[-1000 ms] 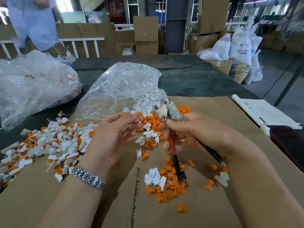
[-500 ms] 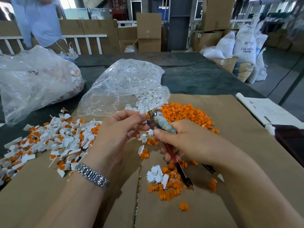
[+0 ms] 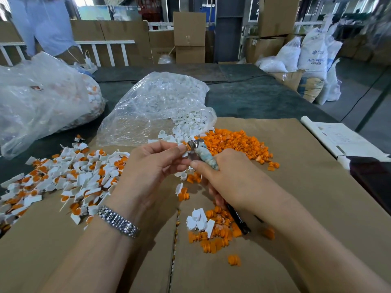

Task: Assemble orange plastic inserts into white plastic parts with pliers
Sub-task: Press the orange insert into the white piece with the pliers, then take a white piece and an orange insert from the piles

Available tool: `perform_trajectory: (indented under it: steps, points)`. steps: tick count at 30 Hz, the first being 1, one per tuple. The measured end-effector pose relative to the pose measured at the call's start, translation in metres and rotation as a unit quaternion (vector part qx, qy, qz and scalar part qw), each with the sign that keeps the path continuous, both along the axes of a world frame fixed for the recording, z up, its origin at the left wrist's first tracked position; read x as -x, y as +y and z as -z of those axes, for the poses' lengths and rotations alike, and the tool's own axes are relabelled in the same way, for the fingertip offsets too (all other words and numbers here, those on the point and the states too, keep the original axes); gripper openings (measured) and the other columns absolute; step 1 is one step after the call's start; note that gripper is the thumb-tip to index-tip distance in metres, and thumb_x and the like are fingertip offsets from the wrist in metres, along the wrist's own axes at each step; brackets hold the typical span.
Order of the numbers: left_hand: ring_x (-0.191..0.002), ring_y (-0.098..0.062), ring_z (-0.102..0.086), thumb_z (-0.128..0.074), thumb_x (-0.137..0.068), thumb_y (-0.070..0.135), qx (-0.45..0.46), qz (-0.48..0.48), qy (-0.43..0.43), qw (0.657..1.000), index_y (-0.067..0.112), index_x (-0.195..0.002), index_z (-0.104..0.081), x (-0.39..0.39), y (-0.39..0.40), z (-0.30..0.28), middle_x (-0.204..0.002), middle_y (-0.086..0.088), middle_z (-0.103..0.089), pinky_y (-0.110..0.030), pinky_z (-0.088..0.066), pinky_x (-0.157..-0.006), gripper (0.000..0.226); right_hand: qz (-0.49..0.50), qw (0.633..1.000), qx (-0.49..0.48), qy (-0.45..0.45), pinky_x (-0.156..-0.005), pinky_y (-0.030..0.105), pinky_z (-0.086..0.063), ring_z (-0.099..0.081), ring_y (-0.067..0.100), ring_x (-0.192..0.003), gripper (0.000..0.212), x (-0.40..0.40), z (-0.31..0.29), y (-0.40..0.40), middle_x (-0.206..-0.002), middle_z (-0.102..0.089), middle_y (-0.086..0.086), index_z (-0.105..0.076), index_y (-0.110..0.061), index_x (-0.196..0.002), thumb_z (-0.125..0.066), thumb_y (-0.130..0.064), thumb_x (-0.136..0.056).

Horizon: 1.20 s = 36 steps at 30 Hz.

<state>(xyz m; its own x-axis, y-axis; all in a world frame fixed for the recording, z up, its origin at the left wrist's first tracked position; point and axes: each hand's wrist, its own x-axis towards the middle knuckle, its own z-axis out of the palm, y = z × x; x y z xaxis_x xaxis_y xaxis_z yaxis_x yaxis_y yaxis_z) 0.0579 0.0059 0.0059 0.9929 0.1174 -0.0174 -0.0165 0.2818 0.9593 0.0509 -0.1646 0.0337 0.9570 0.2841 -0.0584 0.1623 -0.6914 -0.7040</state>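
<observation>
Left of the fingers lies a spread heap of finished white plastic parts with orange inserts (image 3: pixel 69 178) on the brown cardboard sheet (image 3: pixel 296 197). The left hand (image 3: pixel 148 168), a metal-link watch (image 3: pixel 118 222) on its wrist, is raised palm-inward with thumb and forefinger pinched on a small white plastic part (image 3: pixel 183 148); the remaining fingers curl loosely beneath. Just right of those fingertips, touching the part, sit the metal jaws of the tape-wrapped pliers (image 3: pixel 198 152), with a sliver of an orange plastic insert (image 3: pixel 188 146) showing at the jaws. Whether the insert is already seated cannot be told.

The likely failure here, in my judgement, is a skewed press: if the jaws close while the insert sits crooked in the white part, it may jam or pop free. The pinch is only fingertip-deep, so a hard squeeze could also twist the part out of the grip, or nip a fingertip close to the jaws.

The right hand (image 3: pixel 230 178) wraps round the pliers' handles, forefinger laid along the wrapped neck, the dark handle ends pointing down and back toward the wrist. Beyond its fingers lies the loose pile of orange inserts (image 3: pixel 234 142); below them, a smaller mixed scatter of parts (image 3: pixel 211 227).
</observation>
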Motion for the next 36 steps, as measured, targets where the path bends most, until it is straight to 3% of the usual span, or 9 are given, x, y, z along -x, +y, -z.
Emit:
perform_trajectory:
  steps: [9, 13, 16, 20, 23, 25, 29, 33, 36]
  points:
    - [-0.068, -0.019, -0.074, -0.076, -0.082, 0.015, -0.016, -0.032, -0.018, 0.999, 0.005, -0.086, -0.074, -0.002, 0.004, -0.002, -0.074, -0.012, -0.073, -0.021, -0.058, -0.061, 0.011, -0.060, 0.968, -0.154, 0.186, -0.068, 0.034, -0.063, -0.076, 0.028, -0.076, 0.060, -0.013, -0.010, -0.025, -0.087, -0.074, 0.017, -0.067, 0.000, -0.106, -0.043, -0.055, -0.101]
    - [-0.069, -0.020, -0.073, -0.073, -0.092, 0.013, -0.061, -0.060, -0.022, 0.996, 0.010, -0.082, -0.077, -0.003, 0.009, -0.001, -0.075, -0.008, -0.071, -0.022, -0.057, -0.061, 0.011, -0.017, 0.972, -0.170, 0.158, -0.077, 0.042, -0.062, -0.073, 0.024, -0.074, 0.060, -0.019, -0.018, -0.042, -0.081, -0.071, 0.010, -0.068, -0.005, -0.107, -0.039, -0.058, -0.101]
    - [-0.065, -0.014, -0.072, -0.072, -0.095, 0.019, -0.138, -0.080, -0.002, 0.987, 0.010, -0.087, -0.076, -0.003, 0.012, -0.001, -0.072, -0.002, -0.071, -0.022, -0.057, -0.059, 0.012, 0.049, 0.996, -0.065, 0.044, -0.072, 0.043, -0.056, -0.063, 0.017, -0.065, 0.063, -0.025, -0.013, -0.046, -0.071, -0.064, 0.004, -0.068, -0.006, -0.104, -0.039, -0.061, -0.100]
    - [-0.062, -0.012, -0.069, -0.070, -0.094, 0.023, -0.394, -0.209, 0.001, 0.895, 0.022, -0.081, -0.072, -0.006, 0.024, 0.004, -0.069, 0.001, -0.072, -0.027, -0.052, -0.052, 0.013, 0.106, 0.978, 0.151, -0.099, -0.062, 0.034, -0.037, -0.054, 0.018, -0.074, 0.053, -0.039, 0.008, -0.046, -0.088, -0.058, 0.004, -0.061, -0.013, -0.096, -0.043, -0.063, -0.098]
    - [-0.077, -0.017, -0.063, -0.068, -0.093, 0.024, -0.568, -0.265, 0.023, 0.779, 0.023, -0.088, -0.068, -0.009, 0.035, 0.006, -0.089, 0.001, -0.070, -0.032, -0.047, -0.062, 0.006, 0.137, 0.950, 0.257, -0.114, -0.074, 0.039, -0.045, -0.056, 0.026, -0.096, 0.048, -0.047, 0.026, -0.042, -0.110, -0.052, 0.008, -0.058, -0.014, -0.111, -0.047, -0.059, -0.098]
    - [-0.088, -0.021, -0.059, -0.069, -0.092, 0.022, -0.614, -0.270, 0.016, 0.741, 0.020, -0.104, -0.067, -0.011, 0.037, 0.009, -0.105, -0.003, -0.065, -0.033, -0.043, -0.068, 0.012, 0.135, 0.939, 0.293, -0.123, -0.085, 0.043, -0.049, -0.055, 0.031, -0.108, 0.052, -0.052, 0.037, -0.039, -0.119, -0.051, 0.012, -0.058, -0.011, -0.116, -0.051, -0.059, -0.096]
    - [-0.089, -0.011, -0.056, -0.067, -0.093, 0.018, -0.614, -0.137, -0.080, 0.773, 0.023, -0.106, -0.071, -0.012, 0.028, 0.014, -0.099, 0.010, -0.062, -0.027, -0.040, -0.071, 0.015, 0.118, 0.933, 0.312, -0.133, -0.093, 0.046, -0.049, -0.055, 0.032, -0.113, 0.055, -0.054, 0.047, -0.036, -0.122, -0.051, 0.013, -0.058, -0.010, -0.118, -0.057, -0.060, -0.093]
    - [-0.095, -0.003, -0.055, -0.068, -0.096, 0.025, -0.651, 0.011, -0.111, 0.751, 0.030, -0.113, -0.071, -0.015, 0.019, 0.023, -0.108, 0.015, -0.062, -0.012, -0.037, -0.076, 0.019, 0.110, 0.928, 0.329, -0.140, -0.097, 0.048, -0.045, -0.051, 0.032, -0.120, 0.062, -0.054, 0.047, -0.032, -0.125, -0.053, 0.011, -0.058, -0.012, -0.122, -0.057, -0.065, -0.090]
    - [-0.100, -0.005, -0.057, -0.067, -0.098, 0.031, -0.661, 0.039, -0.106, 0.742, 0.032, -0.119, -0.070, -0.017, 0.017, 0.027, -0.114, 0.014, -0.063, -0.019, -0.044, -0.084, 0.021, 0.100, 0.934, 0.317, -0.130, -0.100, 0.049, -0.044, -0.048, 0.031, -0.123, 0.067, -0.052, 0.046, -0.031, -0.128, -0.054, 0.011, -0.056, -0.014, -0.126, -0.056, -0.069, -0.089]
